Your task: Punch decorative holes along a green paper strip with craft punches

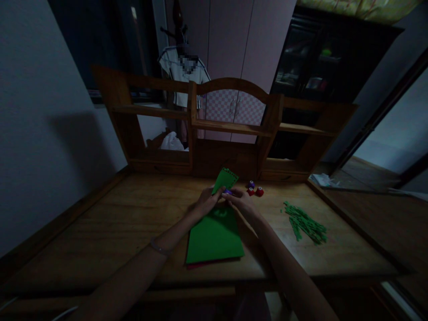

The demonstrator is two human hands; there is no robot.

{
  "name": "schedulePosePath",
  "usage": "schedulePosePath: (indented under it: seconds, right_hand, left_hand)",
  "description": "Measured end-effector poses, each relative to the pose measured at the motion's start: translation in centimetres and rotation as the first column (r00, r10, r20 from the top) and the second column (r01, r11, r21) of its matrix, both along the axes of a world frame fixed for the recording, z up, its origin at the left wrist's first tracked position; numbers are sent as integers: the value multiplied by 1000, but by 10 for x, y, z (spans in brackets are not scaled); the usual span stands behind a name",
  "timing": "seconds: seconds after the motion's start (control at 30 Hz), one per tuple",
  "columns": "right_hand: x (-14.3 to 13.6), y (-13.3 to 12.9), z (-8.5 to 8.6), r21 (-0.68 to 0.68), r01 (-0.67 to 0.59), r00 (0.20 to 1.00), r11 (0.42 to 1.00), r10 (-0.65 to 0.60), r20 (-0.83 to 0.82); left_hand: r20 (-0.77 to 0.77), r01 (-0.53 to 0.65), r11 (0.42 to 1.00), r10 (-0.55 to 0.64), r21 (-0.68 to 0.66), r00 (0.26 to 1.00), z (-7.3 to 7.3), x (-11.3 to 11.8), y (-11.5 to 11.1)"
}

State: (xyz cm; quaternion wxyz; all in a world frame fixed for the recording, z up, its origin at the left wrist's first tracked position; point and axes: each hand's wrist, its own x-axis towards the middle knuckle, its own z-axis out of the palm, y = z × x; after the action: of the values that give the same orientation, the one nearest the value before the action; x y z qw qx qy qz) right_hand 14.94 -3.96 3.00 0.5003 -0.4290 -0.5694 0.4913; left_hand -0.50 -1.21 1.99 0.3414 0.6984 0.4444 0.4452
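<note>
In the centre of the frame, the left hand (206, 204) pinches a green card (224, 179) and the right hand (243, 203) grips a small purple object (228, 191) by its lower edge, so uneven finger pressure could crease the card or make the object slip.

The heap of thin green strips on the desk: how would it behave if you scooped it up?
The thin green strips look light and floppy, being so narrow. Lying loose and tangled, they would probably shed some pieces.
</note>
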Motion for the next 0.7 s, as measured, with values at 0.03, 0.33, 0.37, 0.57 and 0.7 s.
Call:
schedulePosePath:
  seconds: [0.03, 0.33, 0.37, 0.57, 0.7]
  right_hand:
    - [0, 0, 0, -2, 10, 1000, 1000, -10, 7]
    - [0, 0, -2, -14, 3, 1000, 1000, -3, 7]
    - [0, 0, -1, -19, 6, 1000, 1000, -6, 10]
    - [-2, -1, 2, -32, 12, 1000, 999, -12, -2]
    - [-2, -3, 3, -46, 36, 999, 998, -35, 17]
  left_hand:
    - [0, -4, 1000, 4, -3, 1000, 0, 0, 0]
    - [-5, -8, 999, 8, -41, 1000, -3, 0, 2]
    - [8, -5, 999, 6, -39, 1000, -3, 0, 2]
    - [16, 13, 1000, -13, -13, 1000, -2, 0, 0]
    - [-12, 20, 1000, -20, 1, 1000, -1, -1, 0]
